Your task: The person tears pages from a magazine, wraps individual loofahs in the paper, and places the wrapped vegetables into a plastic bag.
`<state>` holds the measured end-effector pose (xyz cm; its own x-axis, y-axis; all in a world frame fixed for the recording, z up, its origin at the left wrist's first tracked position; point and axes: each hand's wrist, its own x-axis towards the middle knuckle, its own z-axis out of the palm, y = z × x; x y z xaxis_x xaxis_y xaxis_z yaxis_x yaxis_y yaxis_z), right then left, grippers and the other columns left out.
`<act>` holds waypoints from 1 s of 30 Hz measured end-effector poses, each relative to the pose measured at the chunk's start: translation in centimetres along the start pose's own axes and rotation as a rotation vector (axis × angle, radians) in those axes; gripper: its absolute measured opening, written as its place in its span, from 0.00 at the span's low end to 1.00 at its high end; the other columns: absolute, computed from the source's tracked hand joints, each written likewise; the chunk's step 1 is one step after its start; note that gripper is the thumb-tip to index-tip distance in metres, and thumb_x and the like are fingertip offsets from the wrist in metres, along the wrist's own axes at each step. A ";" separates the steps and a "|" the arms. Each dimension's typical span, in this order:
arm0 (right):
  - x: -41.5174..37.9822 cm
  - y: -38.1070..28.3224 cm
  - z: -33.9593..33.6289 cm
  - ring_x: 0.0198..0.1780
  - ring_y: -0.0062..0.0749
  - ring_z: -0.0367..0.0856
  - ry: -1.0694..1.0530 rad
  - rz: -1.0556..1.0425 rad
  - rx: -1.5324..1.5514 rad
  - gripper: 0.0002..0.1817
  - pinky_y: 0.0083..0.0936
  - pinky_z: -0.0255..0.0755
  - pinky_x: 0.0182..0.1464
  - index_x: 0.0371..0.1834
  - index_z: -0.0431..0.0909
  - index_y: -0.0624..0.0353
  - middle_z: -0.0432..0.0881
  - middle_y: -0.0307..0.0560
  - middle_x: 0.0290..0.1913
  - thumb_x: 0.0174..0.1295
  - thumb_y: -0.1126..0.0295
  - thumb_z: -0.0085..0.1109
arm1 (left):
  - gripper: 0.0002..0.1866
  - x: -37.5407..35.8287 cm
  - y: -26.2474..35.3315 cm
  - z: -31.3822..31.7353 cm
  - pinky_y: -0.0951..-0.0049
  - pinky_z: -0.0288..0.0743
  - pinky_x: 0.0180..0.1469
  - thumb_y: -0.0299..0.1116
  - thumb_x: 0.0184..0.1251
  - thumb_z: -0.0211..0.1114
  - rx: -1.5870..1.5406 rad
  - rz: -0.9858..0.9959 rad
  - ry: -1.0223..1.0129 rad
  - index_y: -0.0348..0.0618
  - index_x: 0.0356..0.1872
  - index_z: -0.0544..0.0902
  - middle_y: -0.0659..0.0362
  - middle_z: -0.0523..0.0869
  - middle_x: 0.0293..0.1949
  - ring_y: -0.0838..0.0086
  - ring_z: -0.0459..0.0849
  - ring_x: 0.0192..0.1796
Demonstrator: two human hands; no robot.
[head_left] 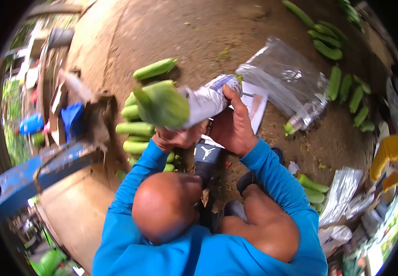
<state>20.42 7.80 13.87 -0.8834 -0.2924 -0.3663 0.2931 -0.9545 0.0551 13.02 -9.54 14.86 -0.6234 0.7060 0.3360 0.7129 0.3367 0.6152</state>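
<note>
A long green gourd (167, 108), partly wrapped in printed paper (206, 102), is held up at a tilt over the ground. Its bare, blurred end points left toward the camera. My left hand (180, 137) is closed around its underside, with the fingers partly hidden. My right hand (235, 124) grips the wrapped part, thumb pressed along the paper. Beneath and beyond that hand lie flat sheets of paper (258, 108). A clear plastic sheet (286, 73) is spread to their right, with a wrapped gourd (295, 125) at its near corner.
Several bare gourds (134, 129) lie in a row at left. More gourds (327, 39) rest at the upper right, with others (357, 99) below them. Crumpled plastic (343, 188) lies at lower right. A blue beam (47, 172) stands at left. My bent knees (263, 225) are below.
</note>
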 end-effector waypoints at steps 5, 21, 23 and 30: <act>-2.4 -3.4 -5.5 0.52 0.32 0.84 0.126 -0.426 0.003 0.26 0.34 0.78 0.59 0.61 0.74 0.53 0.84 0.42 0.51 0.69 0.49 0.60 | 0.30 7.0 2.3 0.7 0.55 0.69 0.66 0.38 0.54 0.68 -0.005 0.182 -0.601 0.40 0.60 0.76 0.48 0.78 0.58 0.50 0.74 0.61; -7.2 -3.9 -13.1 0.44 0.27 0.85 0.736 -0.469 -0.811 0.36 0.28 0.79 0.48 0.51 0.83 0.67 0.88 0.48 0.44 0.49 0.47 0.80 | 0.30 3.1 3.2 12.7 0.58 0.77 0.43 0.38 0.66 0.67 -0.161 -0.099 -0.892 0.31 0.61 0.66 0.41 0.82 0.41 0.54 0.82 0.40; -7.4 -4.4 -14.0 0.42 0.28 0.85 0.667 -0.288 -0.799 0.35 0.29 0.78 0.45 0.52 0.83 0.65 0.88 0.48 0.44 0.51 0.46 0.78 | 0.29 4.6 4.4 12.6 0.59 0.76 0.43 0.40 0.65 0.66 -0.254 -0.371 -1.069 0.31 0.59 0.67 0.45 0.82 0.38 0.57 0.83 0.38; -7.5 -7.6 -18.6 0.43 0.32 0.84 0.565 -0.460 -1.103 0.34 0.33 0.77 0.47 0.51 0.84 0.61 0.88 0.47 0.44 0.57 0.40 0.69 | 0.33 2.7 3.0 17.6 0.67 0.68 0.63 0.38 0.67 0.63 -0.473 -0.528 -0.927 0.33 0.69 0.64 0.49 0.78 0.57 0.67 0.75 0.59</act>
<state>31.62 18.31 -1.11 -0.7875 0.3646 -0.4970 0.3884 -0.3326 -0.8594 19.13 4.34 5.10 -0.1940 0.7982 -0.5703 0.1229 0.5966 0.7931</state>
